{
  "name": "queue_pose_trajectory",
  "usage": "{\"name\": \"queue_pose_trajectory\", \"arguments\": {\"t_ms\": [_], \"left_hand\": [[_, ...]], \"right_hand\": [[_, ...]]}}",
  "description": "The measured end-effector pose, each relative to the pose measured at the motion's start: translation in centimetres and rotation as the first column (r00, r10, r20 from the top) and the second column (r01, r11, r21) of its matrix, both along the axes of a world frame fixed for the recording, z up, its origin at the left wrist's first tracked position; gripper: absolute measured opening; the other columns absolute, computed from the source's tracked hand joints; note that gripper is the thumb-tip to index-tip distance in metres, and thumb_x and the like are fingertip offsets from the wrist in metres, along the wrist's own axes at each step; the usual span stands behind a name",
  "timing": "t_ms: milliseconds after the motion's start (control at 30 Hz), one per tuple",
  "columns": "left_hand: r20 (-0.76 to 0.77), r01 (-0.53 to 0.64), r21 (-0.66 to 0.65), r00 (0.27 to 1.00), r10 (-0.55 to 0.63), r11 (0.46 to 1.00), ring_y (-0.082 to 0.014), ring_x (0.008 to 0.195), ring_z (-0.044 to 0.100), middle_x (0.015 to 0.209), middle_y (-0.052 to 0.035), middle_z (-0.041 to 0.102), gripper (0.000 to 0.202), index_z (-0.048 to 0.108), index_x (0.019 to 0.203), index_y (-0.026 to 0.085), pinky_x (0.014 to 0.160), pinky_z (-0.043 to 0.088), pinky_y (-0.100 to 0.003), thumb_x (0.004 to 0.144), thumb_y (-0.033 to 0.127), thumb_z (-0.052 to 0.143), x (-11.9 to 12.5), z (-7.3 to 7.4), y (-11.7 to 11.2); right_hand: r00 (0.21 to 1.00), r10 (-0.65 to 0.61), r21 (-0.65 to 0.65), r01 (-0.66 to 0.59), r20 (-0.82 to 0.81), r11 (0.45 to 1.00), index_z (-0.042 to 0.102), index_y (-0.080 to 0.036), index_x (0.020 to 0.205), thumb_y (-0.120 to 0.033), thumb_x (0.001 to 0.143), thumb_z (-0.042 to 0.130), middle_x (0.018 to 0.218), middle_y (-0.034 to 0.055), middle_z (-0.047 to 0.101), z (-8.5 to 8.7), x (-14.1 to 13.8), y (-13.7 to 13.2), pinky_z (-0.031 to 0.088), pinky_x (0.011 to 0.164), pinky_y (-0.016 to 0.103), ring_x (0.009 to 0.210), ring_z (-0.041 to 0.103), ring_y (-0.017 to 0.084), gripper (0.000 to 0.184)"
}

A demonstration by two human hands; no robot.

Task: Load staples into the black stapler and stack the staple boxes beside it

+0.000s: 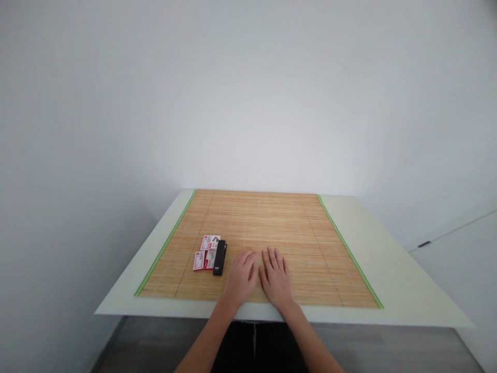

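Fingers of the right hand lie nearly flat on the mat, slightly spread and gripping nothing; those of the left hand are mostly together, loosely bent, with no object visible in them. Both hands appear placed for rest, side by side near the front edge. Black stapler found just left of the left hand, its long side pointing away from the person; three small red-and-white boxes sit close against its far side. Grouping presumably keeps them within easy left-hand reach; whether the stapler overlaps a box cannot be determined. Mat is slatted, green-edged, laid on a white table. Room: plain pale walls, grey floor, and a short black fitting at right, purpose unclear.
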State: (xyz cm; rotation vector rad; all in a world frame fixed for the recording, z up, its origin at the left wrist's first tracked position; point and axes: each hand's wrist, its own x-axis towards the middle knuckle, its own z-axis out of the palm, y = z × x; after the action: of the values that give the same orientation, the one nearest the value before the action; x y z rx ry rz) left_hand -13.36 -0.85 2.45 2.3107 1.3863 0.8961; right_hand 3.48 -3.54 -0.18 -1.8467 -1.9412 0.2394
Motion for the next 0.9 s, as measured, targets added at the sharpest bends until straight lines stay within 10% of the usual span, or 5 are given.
{"name": "queue_pose_trajectory", "arguments": {"t_ms": [300, 900], "left_hand": [[-0.149, -0.106, 0.031, 0.983, 0.110, 0.994, -0.0283, 0.158, 0.021, 0.167, -0.0090, 0.034, 0.055, 0.042, 0.157, 0.022, 0.129, 0.019, -0.057, 0.102, 0.027, 0.040, 1.6, -3.8, 2.0], [-0.313, -0.132, 0.064, 0.939, 0.145, 0.989, -0.0259, 0.159, 0.016, 0.168, -0.0047, 0.032, 0.054, 0.038, 0.159, 0.025, 0.129, 0.015, -0.056, 0.105, 0.031, 0.036, 1.9, -3.4, 0.8]], "right_hand": [[1.000, 0.004, 0.003, -0.004, 0.030, 1.000, 0.033, -0.030, 0.162, -0.038, 0.105, 0.037, 0.170, 0.0040, 0.024, 0.0, -0.1, -0.2, 0.014, 0.126, 0.056, 0.159, 0.016, 0.026, 0.057], [0.991, -0.084, -0.057, 0.090, 0.107, 0.994, 0.028, -0.031, 0.164, -0.045, 0.108, 0.027, 0.171, -0.0008, 0.024, 0.1, -0.6, 0.1, 0.008, 0.127, 0.047, 0.159, 0.015, 0.022, 0.057]]}}
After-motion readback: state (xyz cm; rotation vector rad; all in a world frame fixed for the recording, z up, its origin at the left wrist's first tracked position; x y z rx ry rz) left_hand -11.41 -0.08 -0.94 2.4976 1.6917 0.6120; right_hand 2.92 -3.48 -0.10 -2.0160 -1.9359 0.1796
